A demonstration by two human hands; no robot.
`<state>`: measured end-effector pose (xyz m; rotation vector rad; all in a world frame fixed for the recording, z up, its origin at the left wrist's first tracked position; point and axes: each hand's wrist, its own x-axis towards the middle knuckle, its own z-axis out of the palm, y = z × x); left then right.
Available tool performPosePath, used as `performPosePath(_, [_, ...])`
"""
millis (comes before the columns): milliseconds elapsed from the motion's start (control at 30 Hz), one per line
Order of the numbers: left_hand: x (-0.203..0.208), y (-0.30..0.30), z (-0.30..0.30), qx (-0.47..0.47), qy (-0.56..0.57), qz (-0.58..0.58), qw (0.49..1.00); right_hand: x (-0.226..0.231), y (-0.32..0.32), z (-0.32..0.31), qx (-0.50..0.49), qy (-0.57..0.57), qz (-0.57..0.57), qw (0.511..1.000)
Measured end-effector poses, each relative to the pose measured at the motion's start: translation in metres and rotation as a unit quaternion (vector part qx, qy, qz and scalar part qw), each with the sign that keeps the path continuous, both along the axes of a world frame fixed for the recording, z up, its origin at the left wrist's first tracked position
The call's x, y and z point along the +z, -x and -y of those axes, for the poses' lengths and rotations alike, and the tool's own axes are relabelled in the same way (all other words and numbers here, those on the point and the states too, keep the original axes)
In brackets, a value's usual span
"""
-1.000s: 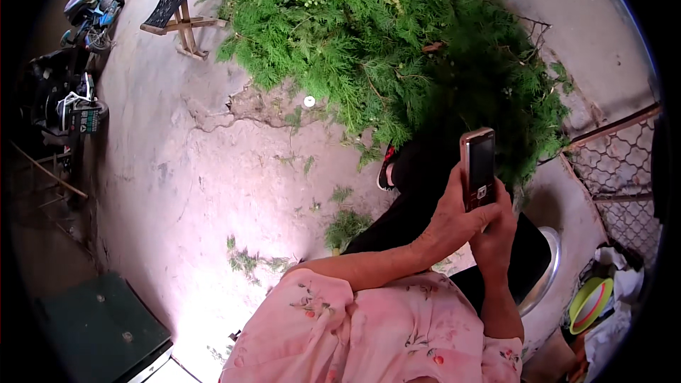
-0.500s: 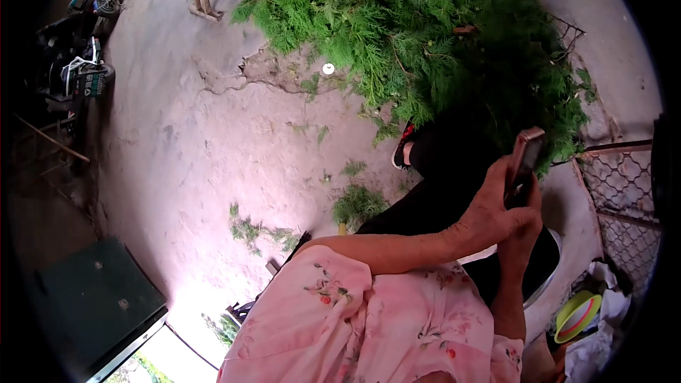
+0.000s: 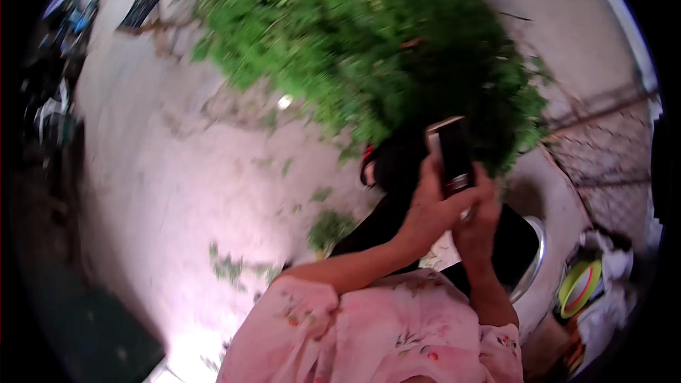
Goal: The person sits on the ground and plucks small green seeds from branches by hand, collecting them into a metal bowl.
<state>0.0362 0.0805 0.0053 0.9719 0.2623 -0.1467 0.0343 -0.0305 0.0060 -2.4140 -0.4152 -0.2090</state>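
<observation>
My left hand (image 3: 425,206) and my right hand (image 3: 477,216) are close together in front of my body, both closed around the lower part of a mobile phone (image 3: 452,152). The phone tilts up away from me, its dark face partly showing and a pale edge along its left side. Fingers overlap near its lower end, so their exact placement is partly hidden. Something small and shiny shows by the right hand's fingers. Just beyond the phone lies a big heap of green leafy branches (image 3: 305,42).
Loose sprigs (image 3: 332,230) lie on the concrete floor (image 3: 177,184). A wire mesh panel (image 3: 603,149) stands at right, near a yellow-green ring (image 3: 579,289) among pale crumpled material. At lower left is a dark green box-like surface (image 3: 99,333). A curved metal rim (image 3: 537,259) shows beside my leg.
The view has shifted and blurred. Both hands, still on the phone, now appear further left, and the phone has turned so more of its dark face shows.
</observation>
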Motion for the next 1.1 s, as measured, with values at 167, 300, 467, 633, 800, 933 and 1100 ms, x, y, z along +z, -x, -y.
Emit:
performPosePath(167, [-0.002, -0.009, 0.016, -0.044, 0.023, -0.017, 0.999, 0.005, -0.002, 0.017, -0.019, -0.042, -0.022, 0.999])
performPosePath(300, [0.014, -0.02, 0.037, -0.097, -0.015, 0.008, 0.995, 0.011, -0.009, 0.041, -0.042, -0.08, -0.006, 0.996])
performPosePath(467, [0.01, -0.042, 0.075, -0.13, 0.06, 0.077, 0.987, 0.022, -0.029, 0.074, -0.095, -0.08, -0.007, 0.992])
performPosePath(633, [0.005, -0.088, 0.115, -0.166, 0.121, 0.075, 0.976, 0.029, -0.062, 0.105, -0.16, -0.092, 0.018, 0.983])
performPosePath(800, [0.002, -0.128, 0.152, -0.146, 0.097, 0.136, 0.975, 0.03, -0.108, 0.139, -0.16, 0.0, 0.05, 0.986])
performPosePath(933, [-0.004, -0.159, 0.168, -0.14, 0.096, 0.174, 0.97, 0.018, -0.144, 0.16, -0.134, -0.028, 0.049, 0.989])
performPosePath(1100, [-0.028, -0.199, 0.166, -0.15, 0.161, 0.132, 0.966, 0.008, -0.175, 0.162, -0.189, -0.021, 0.042, 0.981])
